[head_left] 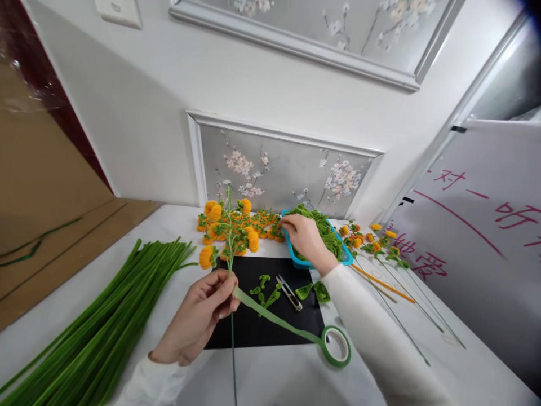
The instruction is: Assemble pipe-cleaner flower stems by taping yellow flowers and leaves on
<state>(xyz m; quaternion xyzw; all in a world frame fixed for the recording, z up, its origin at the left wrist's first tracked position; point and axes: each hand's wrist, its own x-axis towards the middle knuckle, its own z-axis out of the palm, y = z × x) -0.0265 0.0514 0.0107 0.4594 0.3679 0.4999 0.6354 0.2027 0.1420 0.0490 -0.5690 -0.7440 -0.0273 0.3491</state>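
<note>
My left hand (203, 316) pinches an upright flower stem (233, 349) with several orange fuzzy blossoms (252, 239) and small green leaves along its upper part. From those fingers a strip of green floral tape (274, 318) runs to its roll (337, 346), which lies to the right. My right hand (305, 237) is over the left edge of a blue basket (296, 259) filled with green fuzzy pieces (325, 228). Its fingertips are pressed together beside loose orange blossoms (270, 228); whatever lies between them is hidden.
On a black mat (262, 332) lie thread snips (289, 293) and several curled green pieces (265, 280). Green leaves (322, 292) lie at its right edge. A bundle of long green stems (114, 321) fills the left. Finished-looking orange flowers (376, 242) on wires lie right.
</note>
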